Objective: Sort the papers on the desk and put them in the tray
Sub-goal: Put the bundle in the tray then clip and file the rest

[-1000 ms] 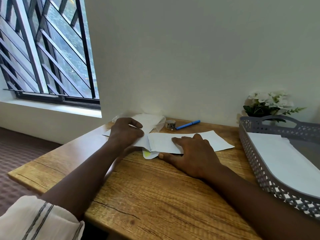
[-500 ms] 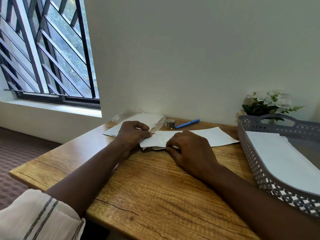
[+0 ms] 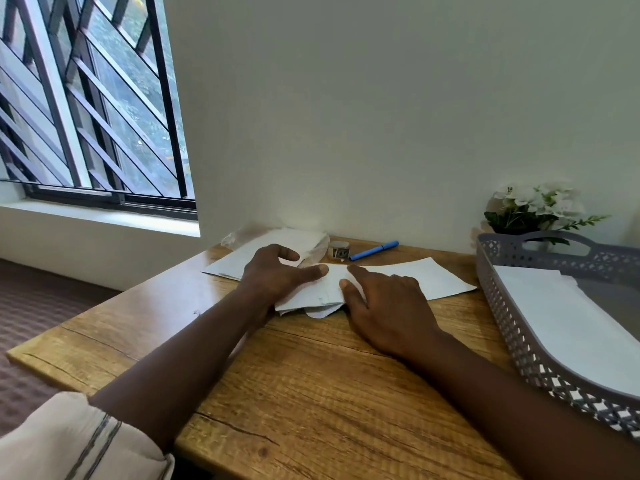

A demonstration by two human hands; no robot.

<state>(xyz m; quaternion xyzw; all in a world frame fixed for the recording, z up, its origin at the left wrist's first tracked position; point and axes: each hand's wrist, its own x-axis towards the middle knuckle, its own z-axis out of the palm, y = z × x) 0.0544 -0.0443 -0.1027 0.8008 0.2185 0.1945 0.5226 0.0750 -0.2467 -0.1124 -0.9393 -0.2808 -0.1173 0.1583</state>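
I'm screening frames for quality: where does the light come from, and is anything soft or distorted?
Head view: daylight comes from the window at left; the wide lens stretches the tray at the frame's edge; the flowers look soft; the papers are fairly sharp.

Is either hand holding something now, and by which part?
Nothing is gripped: the left hand and right hand press flat on the overlapping white paper sheets.

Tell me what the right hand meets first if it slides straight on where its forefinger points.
Probably the left hand: the right hand lies on the papers, its forefinger aimed at the left thumb's tip, though it might slip past to the clear wrapper.
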